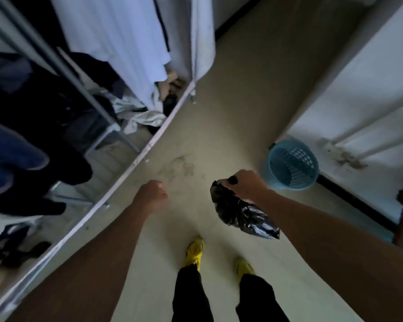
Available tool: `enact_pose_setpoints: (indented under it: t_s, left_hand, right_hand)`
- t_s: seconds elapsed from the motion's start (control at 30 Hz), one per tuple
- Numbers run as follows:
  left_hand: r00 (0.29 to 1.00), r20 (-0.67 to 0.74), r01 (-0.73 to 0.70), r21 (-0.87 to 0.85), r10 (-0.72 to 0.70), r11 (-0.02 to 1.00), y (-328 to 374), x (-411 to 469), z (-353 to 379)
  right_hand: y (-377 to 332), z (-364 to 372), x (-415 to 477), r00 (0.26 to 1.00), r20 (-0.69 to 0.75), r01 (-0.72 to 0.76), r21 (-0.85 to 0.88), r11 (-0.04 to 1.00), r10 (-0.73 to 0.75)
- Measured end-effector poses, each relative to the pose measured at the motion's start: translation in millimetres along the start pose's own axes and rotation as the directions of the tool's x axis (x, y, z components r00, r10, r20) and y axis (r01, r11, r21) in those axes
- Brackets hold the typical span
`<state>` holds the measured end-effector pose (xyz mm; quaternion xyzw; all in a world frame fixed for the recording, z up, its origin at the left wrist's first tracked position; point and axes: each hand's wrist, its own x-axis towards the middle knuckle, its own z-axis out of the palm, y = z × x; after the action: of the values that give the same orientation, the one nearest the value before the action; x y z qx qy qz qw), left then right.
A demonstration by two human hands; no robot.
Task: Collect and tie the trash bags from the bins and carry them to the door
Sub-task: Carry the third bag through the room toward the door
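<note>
Your right hand [244, 185] is clamped on the gathered neck of a black trash bag [242, 214], fingers curled round the top so that a little of the plastic shows above the knuckles. The bag hangs crumpled and glossy below your wrist, off the floor [219, 112], out in front of your right leg. Your left hand [153, 194] is stretched forward beside it, well apart from the bag, its fingers curled into a fist that holds nothing. A round blue bin [293, 165] with latticed sides stands upright on the floor at its right edge, near your right hand and just beside the dark skirting of the white wall [358, 89]; its open mouth faces up and you can see its mesh inside wall. Pale pipes [370, 126] run along that wall, with stains on it beside the bin. Along the left edge of the floor runs an open wardrobe [135, 159] with a pale frame; white clothes [116, 43] hang at its far end, dark clothes [44, 101] nearer you, and a heap of crumpled cloth lies on its bottom. Below your arms you see your black trousers [191, 296] and yellow shoes [194, 252], the left foot ahead of the right on the pale floor. A faint dirty smudge marks the floor in front of your left hand.
</note>
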<state>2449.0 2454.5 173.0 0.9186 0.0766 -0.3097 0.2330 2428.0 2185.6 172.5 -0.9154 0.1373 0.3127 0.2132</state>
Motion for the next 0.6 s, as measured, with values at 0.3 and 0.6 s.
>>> enact_pose_setpoints:
  t_s: [0.3,0.6]
  left_hand:
    - [0.871,-0.235,0.368,-0.268,-0.431,0.89,-140,-196,-31]
    - [0.533,-0.271,0.594,-0.554,-0.802,0.583,-292,-445,-17]
  right_hand:
    - [-167,46,-86,0.713,0.412,0.687,-0.248,0.683,-0.568]
    - [-338,177,-255,0.301,0.729,0.931,-0.363,0.025,-0.615]
